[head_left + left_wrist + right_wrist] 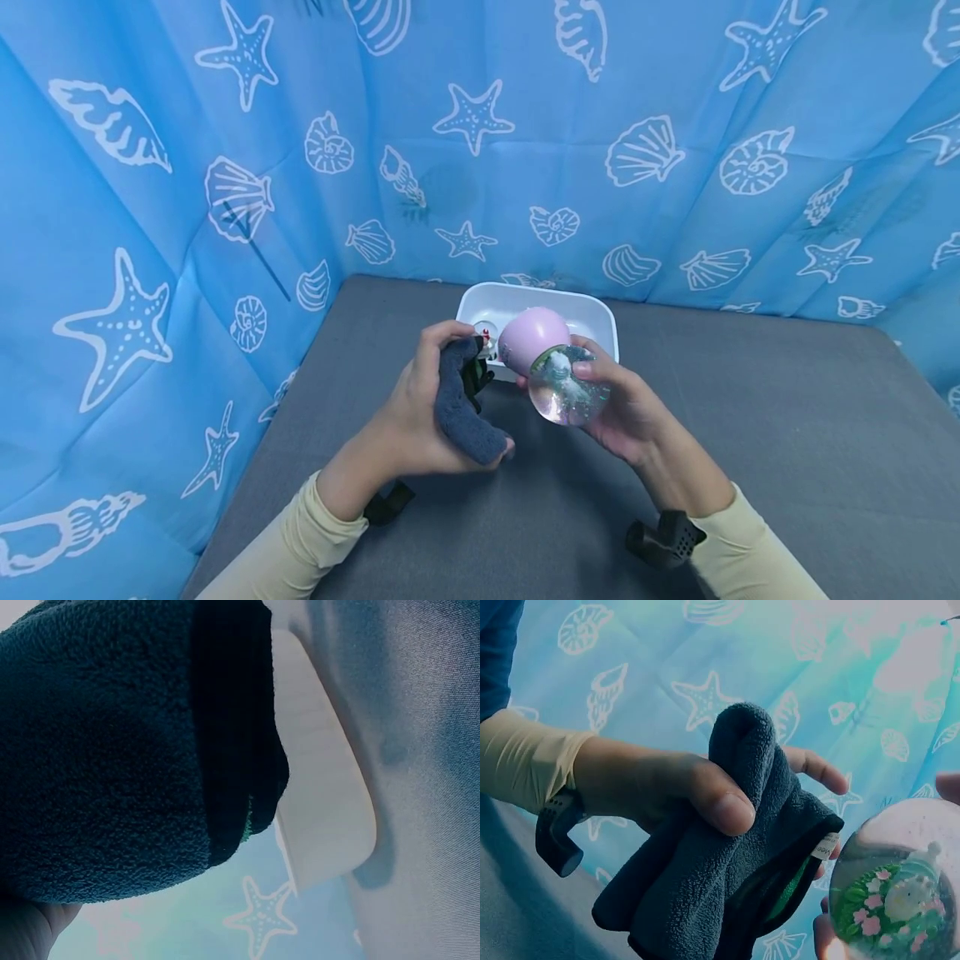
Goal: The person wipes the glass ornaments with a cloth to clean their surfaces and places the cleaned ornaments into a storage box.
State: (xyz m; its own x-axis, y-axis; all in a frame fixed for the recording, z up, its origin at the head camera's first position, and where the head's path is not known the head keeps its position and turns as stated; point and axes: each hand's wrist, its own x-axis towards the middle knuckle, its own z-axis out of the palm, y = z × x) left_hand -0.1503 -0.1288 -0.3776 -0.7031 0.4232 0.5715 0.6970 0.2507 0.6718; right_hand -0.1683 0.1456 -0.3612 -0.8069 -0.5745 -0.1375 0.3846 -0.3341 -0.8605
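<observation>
My left hand (pixel 416 412) grips a folded dark grey-blue cloth (pixel 459 408), thumb pressed on its fold in the right wrist view. A black edge, a small white label (pixel 826 846) and a green underside show on the cloth (pixel 727 877). Tilted in my right hand (pixel 626 408) is a snow globe (pixel 568 387) with a pink base (pixel 536 333). The base points away from me and the glass ball towards me. Inside the globe (pixel 892 900), a white figure sits among pink flowers and green leaves. Cloth and globe are apart, a small gap between them.
Behind the hands, a white tray (pixel 606 321) stands on the grey table (pixel 772 433). A small clear ball with a red and white figure (pixel 486 335) shows at the tray's left, partly hidden by the left hand. A blue seashell-print curtain (pixel 480 192) hangs behind and at the sides.
</observation>
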